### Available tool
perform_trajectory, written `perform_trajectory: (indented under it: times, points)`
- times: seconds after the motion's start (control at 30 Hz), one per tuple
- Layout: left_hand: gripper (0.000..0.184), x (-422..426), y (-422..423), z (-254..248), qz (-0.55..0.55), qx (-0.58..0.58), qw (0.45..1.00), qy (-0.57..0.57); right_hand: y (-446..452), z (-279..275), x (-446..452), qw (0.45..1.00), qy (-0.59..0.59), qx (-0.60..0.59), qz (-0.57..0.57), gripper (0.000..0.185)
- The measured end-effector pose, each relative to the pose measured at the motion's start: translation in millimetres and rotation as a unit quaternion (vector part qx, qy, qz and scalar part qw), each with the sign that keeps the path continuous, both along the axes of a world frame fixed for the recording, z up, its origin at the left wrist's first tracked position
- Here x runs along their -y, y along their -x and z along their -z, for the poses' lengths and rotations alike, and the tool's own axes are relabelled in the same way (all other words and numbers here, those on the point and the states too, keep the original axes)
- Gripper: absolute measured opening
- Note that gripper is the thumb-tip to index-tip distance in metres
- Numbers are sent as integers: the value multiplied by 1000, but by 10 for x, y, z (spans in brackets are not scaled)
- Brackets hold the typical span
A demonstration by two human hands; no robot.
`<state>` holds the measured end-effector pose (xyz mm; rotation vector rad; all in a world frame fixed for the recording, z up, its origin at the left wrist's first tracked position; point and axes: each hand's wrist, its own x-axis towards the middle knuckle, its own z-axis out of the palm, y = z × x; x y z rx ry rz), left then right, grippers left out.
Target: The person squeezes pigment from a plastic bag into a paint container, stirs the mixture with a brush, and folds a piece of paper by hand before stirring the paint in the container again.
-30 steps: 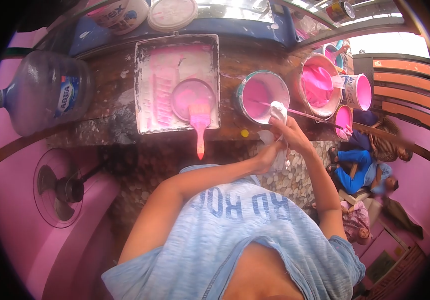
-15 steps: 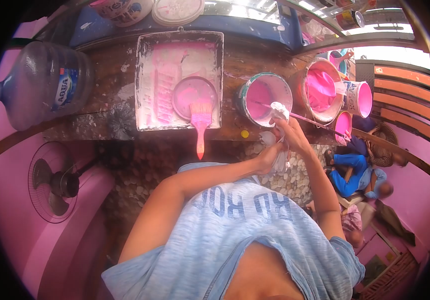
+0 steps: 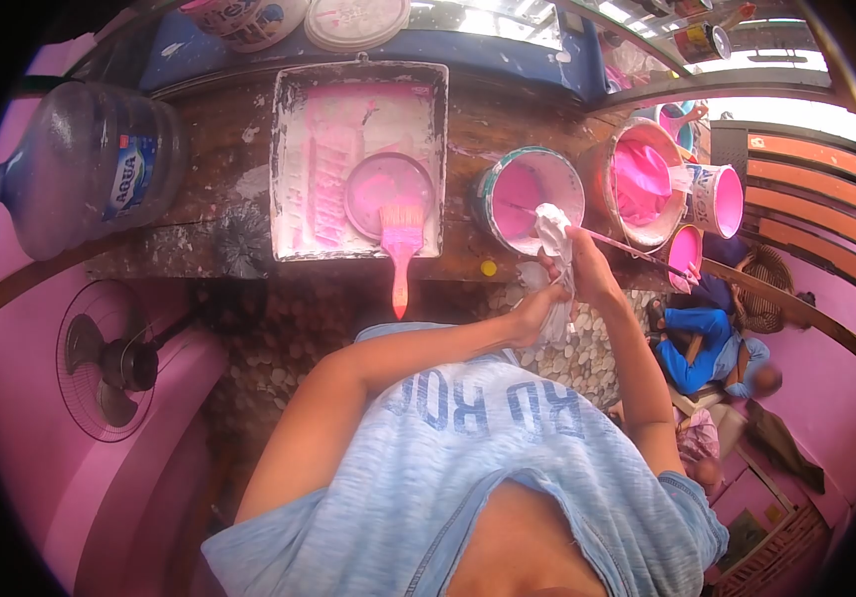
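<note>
A crumpled white cloth [image 3: 552, 227] hangs between my two hands, in front of a bucket of pink paint [image 3: 518, 194]. My right hand [image 3: 592, 267] has its fingers closed on the upper part of the cloth. Lower down, my left hand [image 3: 539, 313] is closed round the cloth's hanging part. A thin pink-stained stick [image 3: 627, 245] lies across the bucket and reaches right. To the left is a paint tray [image 3: 323, 239] with a round lid [image 3: 363, 189] in it, and a brush [image 3: 401, 249] rests over its near edge.
A large water bottle [image 3: 100, 164] lies at the left, above a fan [image 3: 114, 363]. More pink buckets [image 3: 644, 189] stand at the right. Two people [image 3: 697, 343] sit at the lower right. A yellow cap [image 3: 489, 268] lies at the table's edge.
My right hand has shifted slightly on the cloth, and the cloth's top has changed shape. The view has turned a little, so the bottle and fan appear further left.
</note>
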<state>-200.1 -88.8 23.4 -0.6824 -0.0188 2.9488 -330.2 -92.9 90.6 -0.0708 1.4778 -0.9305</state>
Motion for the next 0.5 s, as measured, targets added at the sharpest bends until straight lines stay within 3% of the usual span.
perform_trajectory:
  times: [0.23,0.5]
  points:
    - [17,20,15,1,6,18,1000,-1,12,27,-6,994,46,-56,-77,38]
    - [24,58,26,-20,23,-13,998,54,-67,74,27,986,74,-125,-76,28]
